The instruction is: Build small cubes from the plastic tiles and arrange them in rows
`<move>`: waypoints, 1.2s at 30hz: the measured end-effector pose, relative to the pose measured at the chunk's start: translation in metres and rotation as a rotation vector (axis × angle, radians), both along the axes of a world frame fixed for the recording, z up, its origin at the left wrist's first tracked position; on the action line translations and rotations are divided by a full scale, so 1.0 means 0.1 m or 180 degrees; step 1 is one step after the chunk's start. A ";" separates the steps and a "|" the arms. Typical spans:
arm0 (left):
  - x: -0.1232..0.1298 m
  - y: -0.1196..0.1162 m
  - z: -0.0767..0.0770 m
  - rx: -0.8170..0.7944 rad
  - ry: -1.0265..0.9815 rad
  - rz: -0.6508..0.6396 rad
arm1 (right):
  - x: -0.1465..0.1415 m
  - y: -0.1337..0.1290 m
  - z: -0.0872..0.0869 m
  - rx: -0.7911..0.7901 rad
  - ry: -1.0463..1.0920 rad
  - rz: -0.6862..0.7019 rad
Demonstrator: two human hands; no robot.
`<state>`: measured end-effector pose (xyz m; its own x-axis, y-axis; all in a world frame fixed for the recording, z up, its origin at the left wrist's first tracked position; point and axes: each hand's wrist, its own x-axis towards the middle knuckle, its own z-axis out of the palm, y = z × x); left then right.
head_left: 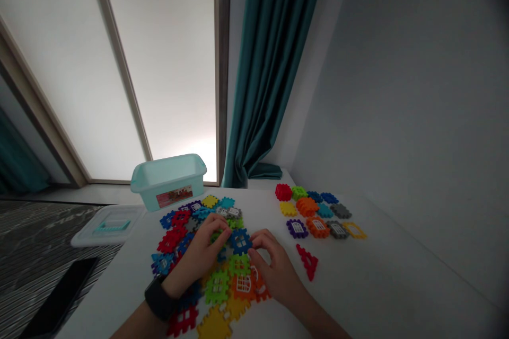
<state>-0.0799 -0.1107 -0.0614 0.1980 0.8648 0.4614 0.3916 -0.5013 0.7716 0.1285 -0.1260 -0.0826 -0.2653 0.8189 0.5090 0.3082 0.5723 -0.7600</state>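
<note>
My left hand, with a black watch on its wrist, is over the pile of colourful notched plastic tiles, its thumb and fingers curled near each other; a green piece shows beside the fingertips. A blue tile with a window pattern is between my two hands. At its right edge, my right hand has thumb and index finger close together, touching or gripping it. Below lie green tiles, an orange window tile and a yellow tile. Red tiles lie left of my left hand.
Sorted stacks, including red, orange and purple, stand at the right, with a red triangle nearer. Behind the pile is a mint bin. Its apparent lid and a black phone-like object lie left.
</note>
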 end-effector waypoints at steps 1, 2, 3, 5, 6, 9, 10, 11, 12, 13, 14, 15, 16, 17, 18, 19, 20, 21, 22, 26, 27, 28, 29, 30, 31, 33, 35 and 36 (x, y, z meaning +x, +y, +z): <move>0.01 -0.01 0.00 0.0061 0.0119 0.0043 | 0.02 0.01 -0.01 0.0178 -0.0086 -0.0085; 0.01 -0.02 0.00 0.0114 0.0244 0.0081 | 0.04 0.03 -0.02 0.0384 -0.0185 -0.0179; 0.02 -0.03 0.00 0.0152 0.0368 0.0107 | 0.06 0.05 -0.02 0.0607 -0.0302 -0.0271; 0.03 -0.05 0.01 0.0203 0.0561 0.0139 | 0.11 0.08 -0.03 0.1068 -0.0576 -0.0441; 0.04 -0.06 0.02 0.0204 0.0629 0.0126 | 0.14 0.10 -0.02 0.1290 -0.0716 -0.0509; 0.04 -0.10 0.05 0.0148 0.0710 0.0014 | 0.19 0.12 0.01 0.1849 -0.1054 -0.0626; 0.04 -0.10 0.06 0.0140 0.0716 -0.0009 | 0.20 0.12 0.02 0.1988 -0.1133 -0.0622; 0.03 -0.11 0.07 0.0140 0.0717 -0.0018 | 0.20 0.11 0.04 0.2096 -0.1195 -0.0598; 0.03 -0.11 0.08 0.0140 0.0715 -0.0020 | 0.20 0.11 0.05 0.2176 -0.1242 -0.0568; 0.03 -0.12 0.09 0.0130 0.0717 -0.0033 | 0.20 0.10 0.06 0.2228 -0.1277 -0.0538; 0.02 -0.12 0.09 0.0110 0.0719 -0.0064 | 0.20 0.09 0.06 0.2267 -0.1297 -0.0516; 0.02 -0.12 0.10 0.0084 0.0721 -0.0115 | 0.20 0.09 0.07 0.2297 -0.1306 -0.0502; 0.02 -0.12 0.10 0.0065 0.0722 -0.0174 | 0.20 0.08 0.07 0.2311 -0.1312 -0.0488; 0.02 -0.13 0.11 0.0071 0.0726 -0.0210 | 0.19 0.08 0.07 0.2307 -0.1314 -0.0474; 0.03 -0.13 0.11 0.0111 0.0729 -0.0206 | 0.19 0.08 0.07 0.2278 -0.1314 -0.0454; 0.03 -0.13 0.10 0.0177 0.0736 -0.0167 | 0.19 0.09 0.07 0.2229 -0.1302 -0.0437; 0.02 -0.13 0.09 0.0261 0.0754 -0.0107 | 0.19 0.09 0.07 0.2166 -0.1275 -0.0425; 0.02 -0.12 0.08 0.0360 0.0791 -0.0031 | 0.19 0.10 0.07 0.2090 -0.1242 -0.0414; 0.01 -0.12 0.05 0.0474 0.0850 0.0055 | 0.19 0.10 0.06 0.2023 -0.1195 -0.0408; -0.03 -0.08 -0.05 0.1050 0.1217 0.0392 | 0.18 0.11 0.04 0.1912 -0.1012 -0.0388; -0.04 -0.07 -0.06 0.1196 0.1301 0.0454 | 0.18 0.11 0.03 0.1911 -0.0983 -0.0375; -0.05 -0.06 -0.08 0.1319 0.1370 0.0494 | 0.17 0.10 0.03 0.1913 -0.0952 -0.0361; -0.05 -0.06 -0.08 0.1414 0.1426 0.0513 | 0.17 0.09 0.02 0.1913 -0.0917 -0.0341; -0.06 -0.06 -0.08 0.1488 0.1469 0.0520 | 0.16 0.08 0.02 0.1905 -0.0875 -0.0323; -0.06 -0.06 -0.08 0.1542 0.1505 0.0523 | 0.15 0.08 0.02 0.1885 -0.0822 -0.0312; -0.06 -0.06 -0.07 0.1607 0.1578 0.0536 | 0.13 0.06 0.02 0.1840 -0.0702 -0.0303; -0.06 -0.05 -0.05 0.1645 0.1681 0.0538 | 0.11 0.04 0.03 0.1807 -0.0608 -0.0267; -0.07 -0.05 -0.05 0.1661 0.1736 0.0528 | 0.11 0.03 0.03 0.1795 -0.0586 -0.0237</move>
